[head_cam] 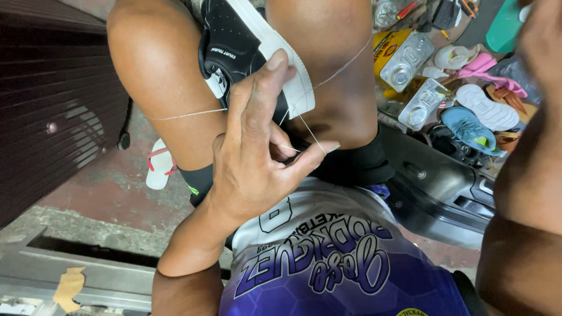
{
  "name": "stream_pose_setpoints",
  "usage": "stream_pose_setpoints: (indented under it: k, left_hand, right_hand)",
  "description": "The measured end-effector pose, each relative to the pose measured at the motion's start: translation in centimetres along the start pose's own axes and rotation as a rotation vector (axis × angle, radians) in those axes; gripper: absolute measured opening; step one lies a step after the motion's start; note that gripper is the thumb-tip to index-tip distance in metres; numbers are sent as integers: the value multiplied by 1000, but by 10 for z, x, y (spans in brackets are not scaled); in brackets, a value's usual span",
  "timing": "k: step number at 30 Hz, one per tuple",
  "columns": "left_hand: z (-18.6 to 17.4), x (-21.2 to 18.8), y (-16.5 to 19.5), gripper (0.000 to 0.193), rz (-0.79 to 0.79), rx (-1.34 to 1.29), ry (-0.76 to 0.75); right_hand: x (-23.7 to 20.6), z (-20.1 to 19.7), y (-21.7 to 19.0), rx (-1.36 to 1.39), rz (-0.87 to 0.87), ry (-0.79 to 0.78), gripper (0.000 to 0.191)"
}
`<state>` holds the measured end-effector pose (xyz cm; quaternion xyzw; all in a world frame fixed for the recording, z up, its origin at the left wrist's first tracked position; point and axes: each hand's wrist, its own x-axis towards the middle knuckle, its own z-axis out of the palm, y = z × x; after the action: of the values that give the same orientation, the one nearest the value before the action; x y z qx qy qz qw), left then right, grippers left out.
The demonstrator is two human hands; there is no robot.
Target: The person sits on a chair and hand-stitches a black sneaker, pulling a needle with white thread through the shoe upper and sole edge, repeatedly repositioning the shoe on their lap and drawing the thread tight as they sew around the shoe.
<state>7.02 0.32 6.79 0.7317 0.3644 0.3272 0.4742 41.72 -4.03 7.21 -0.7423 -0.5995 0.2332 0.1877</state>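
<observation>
Closest to the lens, at four o'clock, a bare right forearm fills the edge of the view, and the right hand (541, 41) shows only in part at the one o'clock corner; whether its fingers are spread or curled cannot be told, though it seems to be raised well away from the work. Below centre lies a purple and white jersey (328, 257).

At the middle, the left hand (257, 158) reaches up from six o'clock. Its forefinger is stretched straight along the sole of a black and white sneaker (246, 52), which is clamped between the two bare knees at twelve o'clock. The thumb and the curled fingers pinch a pale thread (313, 133); one run of it crosses the knee toward nine o'clock, another rises toward two o'clock.

At two o'clock, well apart from the hands, lie clear plastic containers (407, 61), a blue shoe sole (468, 129), a white sole (489, 106) and pink sandals (489, 73). A white flip-flop with red straps (159, 164) rests on the floor at nine o'clock.
</observation>
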Motion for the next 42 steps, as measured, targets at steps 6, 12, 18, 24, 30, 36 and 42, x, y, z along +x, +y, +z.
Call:
stream_pose_setpoints:
  k: [6,12,18,24,30,36,42]
  left_hand:
    - [1,-1,0,100,-60,-4,-22]
    - [-4,-15,-8,56,76,121,79]
    - [-38,-29,-25,18,-57,477,175]
    - [-29,-36,-54,42,-136,312,291]
    - [-42,-73,-92,56,-91,128,508]
    - [-128,-121,-157,65,-323,621,740]
    - [-110,-92,-117,23,-69,751,556]
  right_hand:
    - [-40,68,-59,-60,-395,-76,29]
    - [-40,97,-83,648,-284,-122,34]
    - [-33,80,-89,641,-205,-90,72]
    - [-9,115,-104,154,-575,9,60]
    - [-1,119,-113,169,-503,-13,50]
    - [3,123,-108,273,-483,-15,50]
    - [-2,119,-109,278,-480,-13,50]
